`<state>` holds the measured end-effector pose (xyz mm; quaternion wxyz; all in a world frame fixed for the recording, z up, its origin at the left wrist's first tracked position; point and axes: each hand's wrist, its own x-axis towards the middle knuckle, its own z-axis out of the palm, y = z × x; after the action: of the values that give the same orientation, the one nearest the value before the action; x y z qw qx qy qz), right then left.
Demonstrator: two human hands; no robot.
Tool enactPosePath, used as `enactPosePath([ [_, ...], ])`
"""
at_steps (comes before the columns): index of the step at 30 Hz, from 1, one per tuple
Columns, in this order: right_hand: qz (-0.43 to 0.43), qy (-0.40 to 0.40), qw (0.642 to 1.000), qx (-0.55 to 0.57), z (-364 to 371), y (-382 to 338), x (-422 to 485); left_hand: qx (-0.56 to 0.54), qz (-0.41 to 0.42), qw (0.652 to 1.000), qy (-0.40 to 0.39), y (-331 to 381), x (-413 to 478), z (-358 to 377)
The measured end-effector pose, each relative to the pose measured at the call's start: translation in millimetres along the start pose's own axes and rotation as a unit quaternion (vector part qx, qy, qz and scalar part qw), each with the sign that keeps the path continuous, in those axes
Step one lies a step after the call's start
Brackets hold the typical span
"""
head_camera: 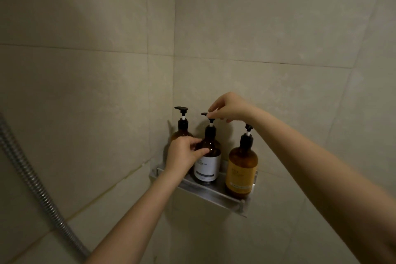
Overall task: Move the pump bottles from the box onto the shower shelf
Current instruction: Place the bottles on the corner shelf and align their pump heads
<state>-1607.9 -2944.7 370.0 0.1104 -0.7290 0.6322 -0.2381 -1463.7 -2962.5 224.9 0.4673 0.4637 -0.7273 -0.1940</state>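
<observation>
Head view: a metal shower shelf (214,199) is fixed in the corner of a tiled wall (278,28), just right of the frame's centre and in its lower half. Three amber pump bottles stand upright on it in a row. The left bottle (182,129) sits furthest back toward the corner, its lower body hidden behind the left hand (184,155), and its black pump head points to the left. The middle bottle (209,157), with a white label, stands just beside it; whether the two touch cannot be told. The right bottle (242,169), with a yellow label, stands at the shelf's right end, apart from the middle one, and the top of its pump is hidden behind the right wrist.

The left forearm stretches up from the lower centre of the frame. That hand's grip is closed on the shoulder of the middle bottle, thumb in front and fingers curled round the left side. The right hand (229,107) is above the bottles, its arm entering from the right edge. Its grip pinches the middle bottle's black pump head (205,114) between fingertips and thumb. A ribbed metal shower hose (33,178) runs down the lower left of the frame
</observation>
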Motion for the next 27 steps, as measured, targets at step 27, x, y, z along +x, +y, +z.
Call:
enactPosePath([
  [27,-0.077,-0.008,0.996,-0.037,5.0,0.7,-6.4,-0.015,-0.008,1.0,-0.007,-3.3,1.0,2.8],
])
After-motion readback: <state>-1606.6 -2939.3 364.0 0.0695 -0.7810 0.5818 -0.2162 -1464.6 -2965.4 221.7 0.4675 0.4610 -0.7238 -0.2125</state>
